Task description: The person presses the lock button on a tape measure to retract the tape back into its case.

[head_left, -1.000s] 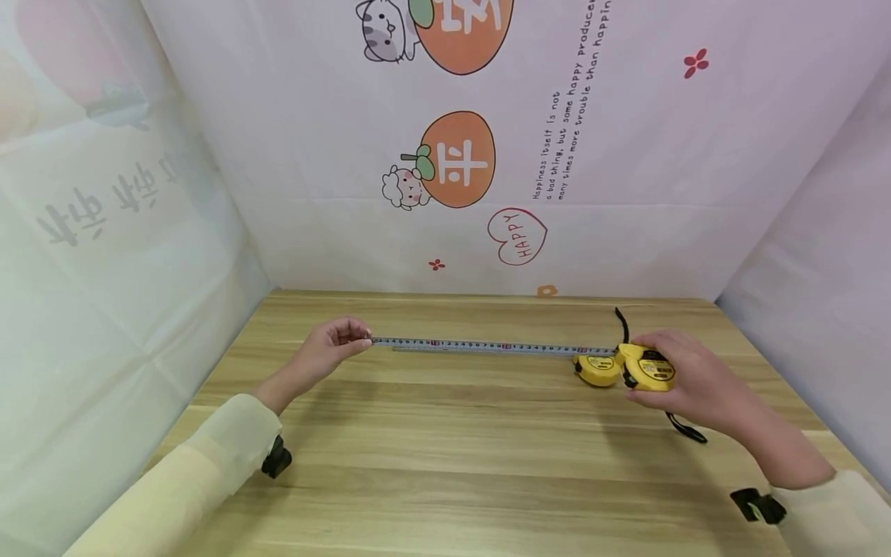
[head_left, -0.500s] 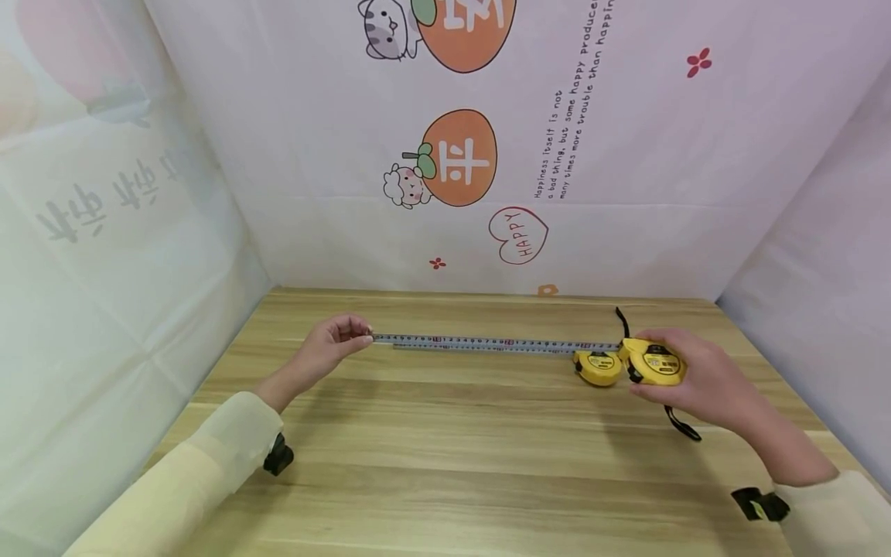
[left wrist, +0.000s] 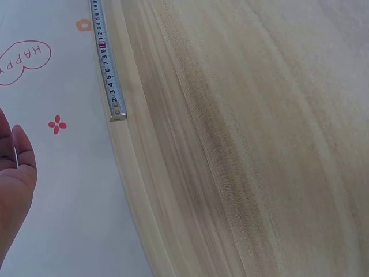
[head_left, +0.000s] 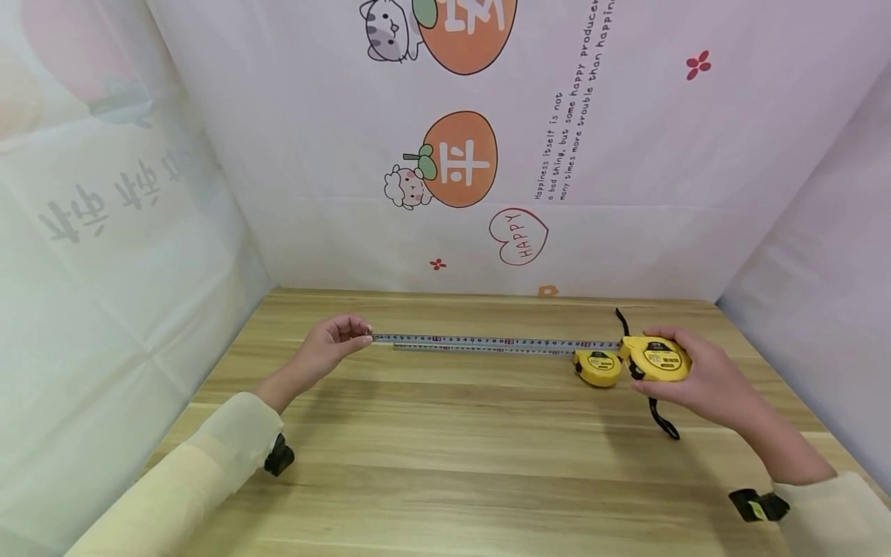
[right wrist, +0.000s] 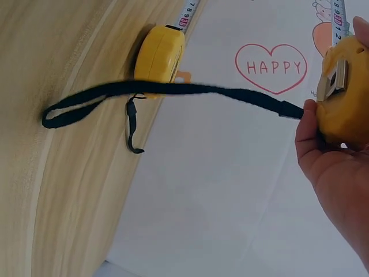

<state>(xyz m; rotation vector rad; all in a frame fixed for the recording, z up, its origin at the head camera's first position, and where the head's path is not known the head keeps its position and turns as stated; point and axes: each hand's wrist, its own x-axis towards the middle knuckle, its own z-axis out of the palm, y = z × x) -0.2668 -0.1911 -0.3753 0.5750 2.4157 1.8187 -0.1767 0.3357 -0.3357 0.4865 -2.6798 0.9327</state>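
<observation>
My left hand pinches the tip of a tape measure's pulled-out blade in the head view. At the blade's other end, my right hand grips that tape measure's yellow case above the table; its black wrist strap dangles. A second yellow tape measure rests on the wood just left of the held case. Its own blade lies extended leftward, a little in front of the held blade and nearly parallel. The lying blade's metal end hook shows in the left wrist view, apart from my left fingers.
The wooden tabletop stretches toward me. A white printed cloth stands along its back edge, and more white cloth hangs at both sides. The second tape measure's thin black strap lies behind its case.
My right hand has shifted slightly right and turned the held case, drawing the blade a little right. The hanging strap has swung left. My left hand keeps its pinch; the second tape measure is still.
</observation>
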